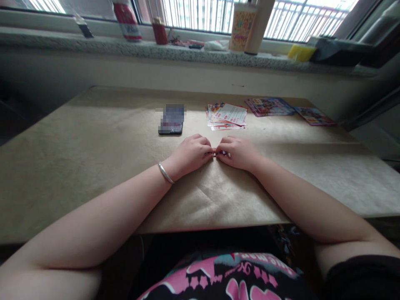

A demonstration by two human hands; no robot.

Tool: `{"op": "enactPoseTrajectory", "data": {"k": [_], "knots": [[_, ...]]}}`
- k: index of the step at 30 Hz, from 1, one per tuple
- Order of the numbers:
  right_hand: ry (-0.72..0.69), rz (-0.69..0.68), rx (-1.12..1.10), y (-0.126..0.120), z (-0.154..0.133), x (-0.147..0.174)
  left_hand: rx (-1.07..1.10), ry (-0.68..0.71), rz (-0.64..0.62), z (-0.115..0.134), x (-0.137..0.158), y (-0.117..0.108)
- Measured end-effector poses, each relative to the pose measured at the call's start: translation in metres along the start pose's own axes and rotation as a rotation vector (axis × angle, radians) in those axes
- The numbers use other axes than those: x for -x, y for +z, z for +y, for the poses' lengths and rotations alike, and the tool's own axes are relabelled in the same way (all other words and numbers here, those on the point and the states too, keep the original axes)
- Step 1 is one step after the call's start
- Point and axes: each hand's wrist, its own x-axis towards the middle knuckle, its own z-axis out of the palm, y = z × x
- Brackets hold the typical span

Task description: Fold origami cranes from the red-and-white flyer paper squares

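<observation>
My left hand [191,153] and my right hand [237,152] rest side by side on the brown paper-covered table [93,141], fingers curled, fingertips meeting. Between the fingertips sits a small red-and-white item [215,153], mostly hidden, pinched by both hands; what it is I cannot tell. A silver bangle [165,173] circles my left wrist. Just beyond my hands lies a fanned pile of printed cards [226,116], and a dark phone [171,120] lies to its left.
Two more colourful card sheets [269,106] [314,116] lie at the table's far right. The stone windowsill [93,43] behind holds a red-white bottle [127,21], a red box [159,31], a patterned cup [242,27], a yellow sponge [301,52] and a dark bag [340,50].
</observation>
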Motion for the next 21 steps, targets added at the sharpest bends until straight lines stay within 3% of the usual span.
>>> {"op": "enactPoseTrajectory", "data": {"k": [14, 21], "knots": [[-0.023, 0.004, 0.085, 0.0015, -0.0053, -0.0034, -0.124, -0.030, -0.022, 0.0029, 0.0019, -0.0032], [0.029, 0.039, 0.085, 0.0044, -0.0058, -0.0051, -0.121, -0.075, -0.018, 0.0041, 0.0017, -0.0011]]}}
